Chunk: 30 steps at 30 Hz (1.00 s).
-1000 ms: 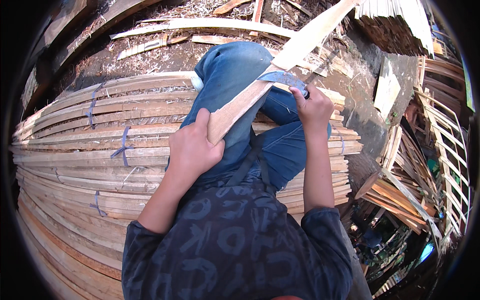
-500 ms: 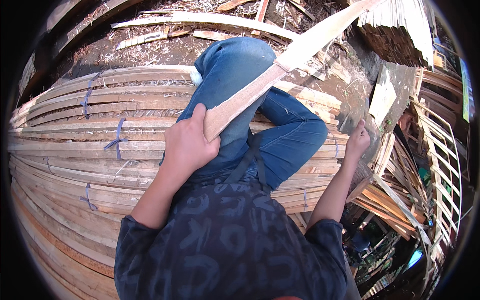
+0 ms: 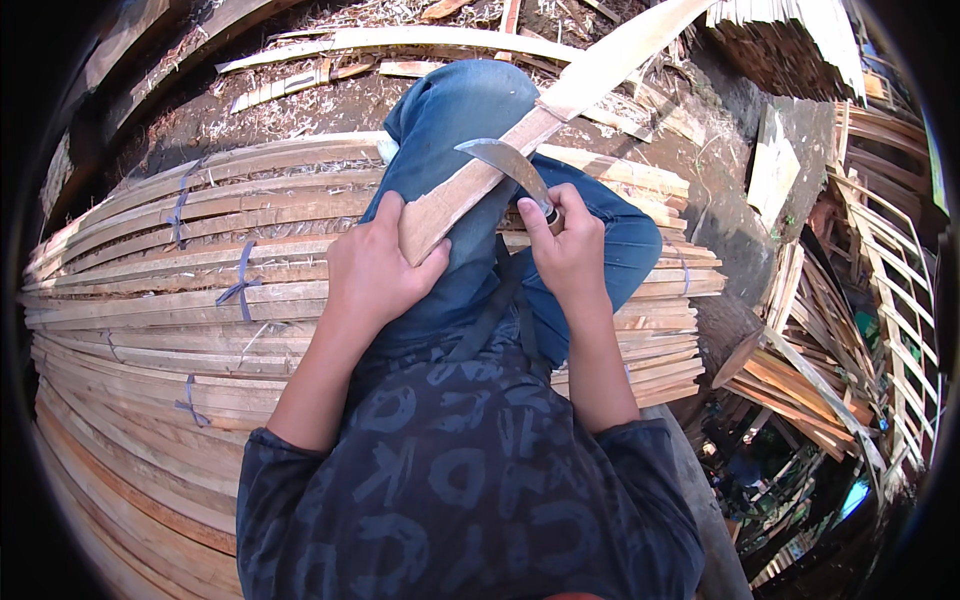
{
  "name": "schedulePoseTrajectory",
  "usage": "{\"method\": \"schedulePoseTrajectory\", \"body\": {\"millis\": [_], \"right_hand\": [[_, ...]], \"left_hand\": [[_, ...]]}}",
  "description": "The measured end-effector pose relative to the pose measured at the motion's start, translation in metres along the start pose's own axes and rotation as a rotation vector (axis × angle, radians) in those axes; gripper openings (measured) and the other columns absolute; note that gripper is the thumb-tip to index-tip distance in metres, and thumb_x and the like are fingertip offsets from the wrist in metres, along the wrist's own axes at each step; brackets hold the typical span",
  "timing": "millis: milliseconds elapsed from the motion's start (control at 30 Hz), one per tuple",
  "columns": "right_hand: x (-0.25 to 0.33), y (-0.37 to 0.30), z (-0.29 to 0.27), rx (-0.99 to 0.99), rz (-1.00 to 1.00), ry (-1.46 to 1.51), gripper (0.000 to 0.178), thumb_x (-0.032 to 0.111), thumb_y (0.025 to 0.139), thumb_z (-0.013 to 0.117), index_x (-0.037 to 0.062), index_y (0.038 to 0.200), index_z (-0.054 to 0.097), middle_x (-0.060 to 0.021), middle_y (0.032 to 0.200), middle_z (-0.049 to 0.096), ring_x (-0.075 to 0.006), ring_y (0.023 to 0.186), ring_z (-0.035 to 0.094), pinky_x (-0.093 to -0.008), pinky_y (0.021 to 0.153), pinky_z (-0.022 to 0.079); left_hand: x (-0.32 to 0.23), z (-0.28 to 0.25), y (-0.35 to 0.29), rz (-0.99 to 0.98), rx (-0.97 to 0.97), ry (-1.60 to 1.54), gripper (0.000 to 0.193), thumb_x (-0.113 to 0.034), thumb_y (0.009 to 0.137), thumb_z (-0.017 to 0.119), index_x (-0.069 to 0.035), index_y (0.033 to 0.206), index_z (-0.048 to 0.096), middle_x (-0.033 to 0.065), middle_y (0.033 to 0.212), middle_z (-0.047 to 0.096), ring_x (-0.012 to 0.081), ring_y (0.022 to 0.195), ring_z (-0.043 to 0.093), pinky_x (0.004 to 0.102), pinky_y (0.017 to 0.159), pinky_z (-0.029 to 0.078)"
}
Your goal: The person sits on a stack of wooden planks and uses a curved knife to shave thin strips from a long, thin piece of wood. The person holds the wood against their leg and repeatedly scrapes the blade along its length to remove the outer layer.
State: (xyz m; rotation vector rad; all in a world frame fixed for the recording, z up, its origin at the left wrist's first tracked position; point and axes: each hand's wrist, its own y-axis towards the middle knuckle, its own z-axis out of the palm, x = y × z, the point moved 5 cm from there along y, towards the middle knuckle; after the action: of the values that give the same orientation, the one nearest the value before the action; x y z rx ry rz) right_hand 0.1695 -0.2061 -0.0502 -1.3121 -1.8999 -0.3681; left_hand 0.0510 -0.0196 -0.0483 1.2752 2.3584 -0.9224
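Note:
My left hand (image 3: 383,268) is closed round the near end of a long flat wooden board (image 3: 490,180). The board slants up and to the right across my blue jeans, its far part paler and smoother than the rough brown near part. My right hand (image 3: 570,245) grips a curved knife (image 3: 512,163) by its handle, most of which the fingers cover. The hooked blade points up and left and overlaps the board's right side in view; I cannot tell whether it touches the wood.
Bundles of wooden strips (image 3: 150,290) tied with purple cord (image 3: 240,283) lie under and left of my legs. Shavings and offcuts (image 3: 300,88) litter the ground ahead. At the right are a stack of pale slats (image 3: 790,45), a log (image 3: 735,345) and a slatted wooden frame (image 3: 895,310).
My right hand has come in from the far right to the board, bringing the knife over it. The left hand keeps its hold, and the board has shifted slightly left.

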Motion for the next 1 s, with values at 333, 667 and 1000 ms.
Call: {"method": "schedulePoseTrajectory", "body": {"millis": [333, 667, 1000], "right_hand": [[-0.001, -0.033, -0.022, 0.024, -0.217, -0.101, 0.029, 0.009, 0.087, 0.07, -0.0024, 0.112, 0.062, -0.0135, 0.081, 0.06, -0.0249, 0.062, 0.059, -0.0338, 0.056, 0.047], [0.004, -0.028, -0.031, -0.02, -0.256, -0.29, 0.02, 0.013, 0.087, 0.072, 0.0027, 0.103, 0.064, -0.0079, 0.067, 0.057, -0.0232, 0.053, 0.057, -0.0345, 0.05, 0.045], [0.008, -0.027, -0.013, 0.047, -0.197, -0.25, 0.016, 0.014, 0.087, 0.072, 0.003, 0.091, 0.061, -0.0055, 0.056, 0.051, -0.0234, 0.047, 0.052, -0.0337, 0.046, 0.042]], "left_hand": [[0.005, 0.003, -0.003, 0.067, -0.121, -0.074, 0.049, -0.041, 0.073, 0.074, -0.003, 0.096, 0.054, 0.0213, 0.067, 0.064, 0.0397, 0.064, 0.066, 0.0473, 0.058, 0.052], [-0.003, 0.002, -0.009, 0.151, -0.258, 0.016, 0.053, -0.048, 0.073, 0.078, -0.004, 0.092, 0.055, 0.0163, 0.061, 0.062, 0.0339, 0.057, 0.066, 0.0413, 0.049, 0.05], [0.001, 0.006, -0.008, 0.138, -0.215, -0.044, 0.053, -0.042, 0.072, 0.08, -0.003, 0.096, 0.054, 0.0174, 0.066, 0.063, 0.035, 0.061, 0.066, 0.0413, 0.052, 0.05]]}}
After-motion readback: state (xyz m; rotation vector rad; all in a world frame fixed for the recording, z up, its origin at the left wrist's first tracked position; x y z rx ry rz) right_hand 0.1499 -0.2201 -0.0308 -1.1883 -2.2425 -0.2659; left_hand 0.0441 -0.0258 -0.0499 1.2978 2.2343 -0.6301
